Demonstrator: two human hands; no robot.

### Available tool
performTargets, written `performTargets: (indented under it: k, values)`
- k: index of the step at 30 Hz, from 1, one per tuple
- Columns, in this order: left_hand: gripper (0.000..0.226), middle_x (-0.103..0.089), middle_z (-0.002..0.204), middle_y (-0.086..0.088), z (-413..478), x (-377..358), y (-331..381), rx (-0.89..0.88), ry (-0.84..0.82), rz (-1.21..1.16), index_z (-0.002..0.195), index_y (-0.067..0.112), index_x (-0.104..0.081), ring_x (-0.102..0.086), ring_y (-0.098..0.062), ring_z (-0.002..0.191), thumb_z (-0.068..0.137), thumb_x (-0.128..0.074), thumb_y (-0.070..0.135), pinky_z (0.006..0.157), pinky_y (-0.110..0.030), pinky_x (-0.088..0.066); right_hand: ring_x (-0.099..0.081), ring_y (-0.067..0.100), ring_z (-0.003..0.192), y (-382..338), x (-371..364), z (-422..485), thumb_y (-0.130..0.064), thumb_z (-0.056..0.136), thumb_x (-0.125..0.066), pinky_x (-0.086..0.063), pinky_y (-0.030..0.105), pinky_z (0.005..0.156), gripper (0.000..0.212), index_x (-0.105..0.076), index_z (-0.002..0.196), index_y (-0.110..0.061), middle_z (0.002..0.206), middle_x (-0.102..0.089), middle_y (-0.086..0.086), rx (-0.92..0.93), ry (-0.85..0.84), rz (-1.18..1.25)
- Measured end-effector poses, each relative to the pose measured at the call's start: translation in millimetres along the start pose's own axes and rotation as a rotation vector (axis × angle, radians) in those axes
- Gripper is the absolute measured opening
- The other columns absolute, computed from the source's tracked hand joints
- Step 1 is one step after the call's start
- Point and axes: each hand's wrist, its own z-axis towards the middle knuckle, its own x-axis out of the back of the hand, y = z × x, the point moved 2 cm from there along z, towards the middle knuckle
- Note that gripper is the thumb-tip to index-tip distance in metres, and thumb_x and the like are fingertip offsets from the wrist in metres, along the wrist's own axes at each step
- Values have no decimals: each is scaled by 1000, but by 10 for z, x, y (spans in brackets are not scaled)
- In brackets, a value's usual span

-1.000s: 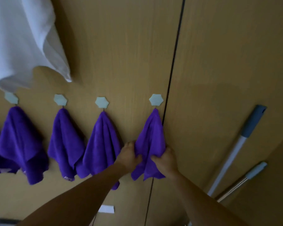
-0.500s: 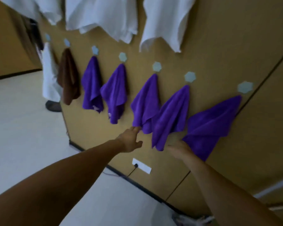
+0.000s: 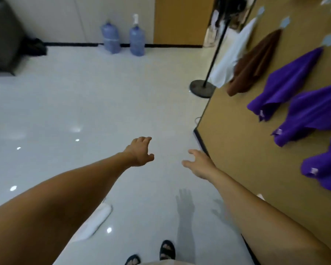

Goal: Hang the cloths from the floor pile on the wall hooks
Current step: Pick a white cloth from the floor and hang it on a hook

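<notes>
Both hands reach out empty over the pale floor [image 3: 69, 104], with cloths hanging along the wall on the right.
At the far wall stand 2 blue water bottles [image 3: 137, 41]. A white cloth [image 3: 97, 219] lies flat on the floor, partly hidden behind the left forearm. The left hand [image 3: 139, 152] is out in front with its fingers loosely curled, grasping nothing. Just to its right, the right hand [image 3: 199, 164] has its fingers spread and released, close to the foot of the wooden wall panel [image 3: 237, 142]. A round lamp base [image 3: 202, 88] stands near the panel. On the panel's hexagonal hooks [image 3: 330, 39] hang a white towel [image 3: 231, 58], a brown cloth [image 3: 254, 62] and 3 purple cloths [image 3: 287, 81].
</notes>
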Motion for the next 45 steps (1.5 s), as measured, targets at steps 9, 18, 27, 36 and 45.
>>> performTargets:
  k: [9,18,27,36,45]
  values:
    - [75,-29,153,-10,-1181,-64,-1681,544,68,-131,150,17,-23,-28,-32,137,88,-59,40,106,-45,-34,-43,26,132,-1451,-1305,553,-43,90,-60,-38,37,106,60,-42,143,-23,151,-34,5,380,-351,-179]
    - [68,-29,152,-8,-1776,-621,-2993,792,46,-340,148,17,-28,-36,-31,133,89,-57,36,102,-40,-38,-46,28,128,-2199,-2707,759,-44,86,-62,-43,39,103,60,-45,141,-24,142,-45,8,437,-541,-400]
    - [59,-33,149,-8,-1290,-1775,-4354,793,-100,-427,146,21,-33,-41,-29,128,92,-52,33,99,-40,-42,-52,23,119,-2075,-4577,1644,-41,90,-57,-44,35,98,52,-48,138,-23,133,-52,4,314,-640,-483]
    - [56,-34,149,-6,-316,-4116,-5411,806,-241,-482,146,20,-32,-39,-27,129,93,-46,33,98,-39,-41,-56,22,115,-684,-6778,3117,-35,96,-50,-47,34,93,42,-53,135,-20,132,-56,3,203,-636,-555]
    - [51,-47,139,-5,405,-5657,-5854,808,-137,-551,141,18,-42,-50,-26,120,91,-49,30,92,-36,-42,-54,27,102,377,-8185,3973,-9,91,-50,-47,33,81,30,-57,120,-9,115,-56,13,414,-572,-733]
